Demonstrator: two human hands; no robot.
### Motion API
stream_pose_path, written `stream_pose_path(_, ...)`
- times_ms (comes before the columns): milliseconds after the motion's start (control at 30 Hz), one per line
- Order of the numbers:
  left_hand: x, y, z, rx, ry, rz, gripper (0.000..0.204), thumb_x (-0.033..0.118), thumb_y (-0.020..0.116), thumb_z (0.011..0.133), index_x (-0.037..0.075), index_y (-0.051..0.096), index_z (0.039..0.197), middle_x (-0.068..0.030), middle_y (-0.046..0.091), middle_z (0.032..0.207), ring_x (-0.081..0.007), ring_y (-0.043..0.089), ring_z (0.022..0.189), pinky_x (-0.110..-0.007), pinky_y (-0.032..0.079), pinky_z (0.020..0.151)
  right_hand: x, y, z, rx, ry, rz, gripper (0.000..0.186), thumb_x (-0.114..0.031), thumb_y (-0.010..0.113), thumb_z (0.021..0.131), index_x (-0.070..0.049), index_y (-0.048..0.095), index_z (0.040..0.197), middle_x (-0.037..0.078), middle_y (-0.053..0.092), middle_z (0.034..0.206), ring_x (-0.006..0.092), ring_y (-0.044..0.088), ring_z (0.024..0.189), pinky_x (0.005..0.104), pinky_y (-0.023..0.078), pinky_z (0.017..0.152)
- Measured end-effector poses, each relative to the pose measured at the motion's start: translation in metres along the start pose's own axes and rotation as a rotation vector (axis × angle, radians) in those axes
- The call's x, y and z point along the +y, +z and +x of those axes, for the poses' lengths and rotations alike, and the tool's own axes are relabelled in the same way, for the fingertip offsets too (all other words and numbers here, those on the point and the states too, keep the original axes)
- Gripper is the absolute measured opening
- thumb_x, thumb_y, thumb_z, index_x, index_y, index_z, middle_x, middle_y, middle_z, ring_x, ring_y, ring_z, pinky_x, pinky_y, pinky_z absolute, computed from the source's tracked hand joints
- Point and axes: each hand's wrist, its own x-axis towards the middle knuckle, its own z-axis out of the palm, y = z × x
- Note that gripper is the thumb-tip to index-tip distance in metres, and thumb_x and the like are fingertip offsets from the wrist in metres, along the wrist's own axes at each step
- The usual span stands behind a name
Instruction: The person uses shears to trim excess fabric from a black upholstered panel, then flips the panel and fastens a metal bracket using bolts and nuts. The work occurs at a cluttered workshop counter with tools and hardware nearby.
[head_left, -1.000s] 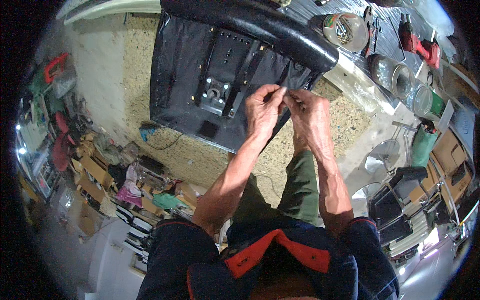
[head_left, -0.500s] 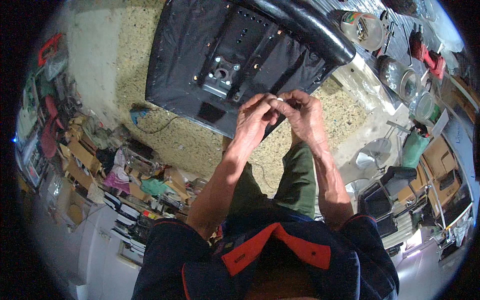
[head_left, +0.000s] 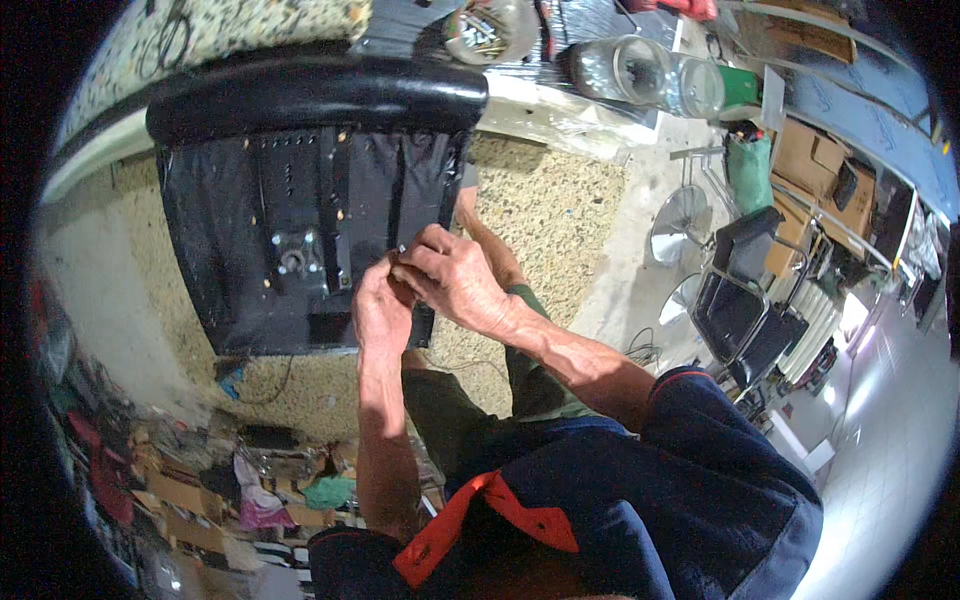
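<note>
An upturned black seat [head_left: 190,240] with a padded roll [head_left: 310,98] along its far edge carries a dark metal plate with a silver mounting piece [head_left: 293,255]. My left hand [head_left: 380,310] is closed at the seat's near right, its fingertips against those of my right hand [head_left: 455,280]. My right hand is bent over the left one, fingers pinched. A small pale piece [head_left: 402,249] shows between the fingertips; I cannot tell what it is. The left fingertips are partly hidden by the right hand.
A tub of bolts [head_left: 478,32] and clear jars [head_left: 640,72] stand on the wrapped bench beyond the seat. At right are chrome chair bases [head_left: 680,225], a black chair [head_left: 740,300] and cardboard boxes [head_left: 805,160]. Clutter and cardboard [head_left: 180,470] cover the lower left.
The view has swung, so seat, bench and both hands sit further left. My right hand has turned further over my left; both still pinch together at the seat's right side.
</note>
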Motion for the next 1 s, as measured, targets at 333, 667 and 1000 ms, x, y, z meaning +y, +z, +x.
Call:
stream_pose_path(333,0.017,0.021,-0.001,-0.046,0.163,0.296,0.030,0.028,0.064,0.111,0.000,0.074,0.107,-0.0029,0.066,0.087,-0.0119,0.058,0.079,-0.029,0.045,0.066,0.168,-0.267,0.087,0.507,0.330,-0.687,0.021,-0.017,0.070,0.098,-0.005,0.079,0.112,0.021,0.079,0.102,0.0359,0.079,0.093,0.0445,0.061,0.081)
stream_pose_path(667,0.044,-0.059,-0.008,0.325,0.300,0.311,0.033,0.033,0.071,0.106,0.000,0.076,0.110,-0.0046,0.067,0.079,-0.0097,0.056,0.064,-0.027,0.041,0.055,0.327,-0.320,0.155,-0.021,0.135,-1.058,0.014,-0.009,0.065,0.088,0.002,0.070,0.095,0.031,0.073,0.096,0.0503,0.072,0.093,0.0574,0.056,0.077)
stream_pose_path(1000,0.056,-0.077,-0.005,0.184,0.292,0.211,0.022,0.014,0.071,0.105,0.000,0.074,0.122,-0.0104,0.076,0.098,-0.0141,0.065,0.079,-0.029,0.050,0.066,0.358,-0.390,0.155,-0.039,0.329,-1.086,0.027,-0.023,0.063,0.096,0.002,0.073,0.100,0.029,0.075,0.104,0.0486,0.073,0.099,0.0560,0.055,0.087)
